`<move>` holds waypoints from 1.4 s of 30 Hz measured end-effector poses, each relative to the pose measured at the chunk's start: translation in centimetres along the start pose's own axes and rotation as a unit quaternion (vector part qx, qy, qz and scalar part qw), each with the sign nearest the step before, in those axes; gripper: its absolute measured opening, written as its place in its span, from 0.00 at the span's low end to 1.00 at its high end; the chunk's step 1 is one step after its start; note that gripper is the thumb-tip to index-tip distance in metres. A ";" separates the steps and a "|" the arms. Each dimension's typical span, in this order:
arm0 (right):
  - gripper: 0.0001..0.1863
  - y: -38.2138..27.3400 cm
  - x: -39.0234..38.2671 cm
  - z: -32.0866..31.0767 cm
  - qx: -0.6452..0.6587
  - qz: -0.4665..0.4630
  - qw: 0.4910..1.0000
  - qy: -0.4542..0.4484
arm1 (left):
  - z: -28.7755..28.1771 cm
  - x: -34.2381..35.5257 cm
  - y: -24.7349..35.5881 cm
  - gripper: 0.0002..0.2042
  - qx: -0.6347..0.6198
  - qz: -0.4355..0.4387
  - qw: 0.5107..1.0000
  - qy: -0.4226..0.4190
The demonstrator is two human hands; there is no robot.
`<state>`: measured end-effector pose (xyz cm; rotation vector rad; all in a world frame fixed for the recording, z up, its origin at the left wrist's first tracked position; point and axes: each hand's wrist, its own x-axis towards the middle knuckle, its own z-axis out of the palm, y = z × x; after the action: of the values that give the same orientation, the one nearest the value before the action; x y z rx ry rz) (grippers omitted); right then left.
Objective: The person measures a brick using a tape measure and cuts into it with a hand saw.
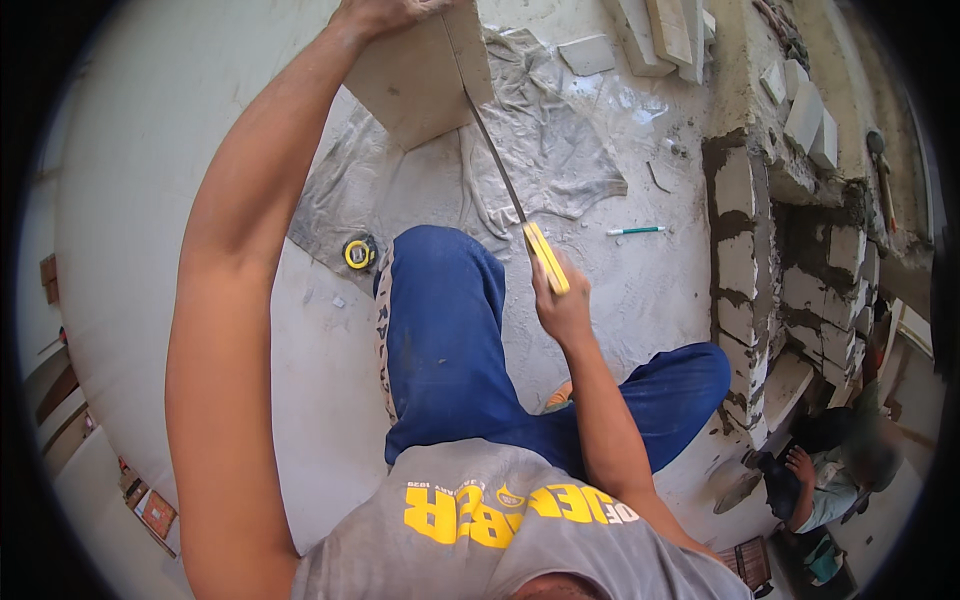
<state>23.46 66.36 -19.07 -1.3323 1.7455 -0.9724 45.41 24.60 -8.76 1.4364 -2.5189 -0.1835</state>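
Observation:
A pale aerated concrete block (405, 85) stands tilted at the top of the view, a dark straight cut line running down its face. My left hand (390, 14) grips its upper edge, with some fingers cut off by the picture's rim. My right hand (566, 305) is closed round the yellow handle of a handsaw (497, 160). The narrow saw blade reaches up to the block, its far end at the cut line. Under the block lies a dusty grey cloth (545, 150), spread and wrinkled on the floor.
A yellow and black tape measure (359, 252) sits left of my knee. A green and white marker (635, 231) lies to the right. Block pieces (640, 40) lean at the far right, above a mortared block wall (735, 250). Another person (835, 470) sits at the lower right.

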 end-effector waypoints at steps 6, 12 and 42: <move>0.09 1.5 8.4 4.0 -0.036 -0.012 0.999 -0.035 | 0.0 -0.4 2.7 0.41 -0.031 0.047 0.998 0.020; 0.18 3.5 18.0 8.9 -0.041 -0.041 0.998 -0.013 | -1.3 -1.4 4.6 0.40 0.001 -0.028 0.998 -0.064; 0.34 7.3 37.7 -1.9 0.119 0.146 0.975 0.114 | -0.9 -6.6 7.6 0.26 0.090 -0.056 0.994 0.018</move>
<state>11.01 31.26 -28.48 -0.8115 1.8597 -1.1562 42.58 34.12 -7.16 1.6352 -2.4814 0.0520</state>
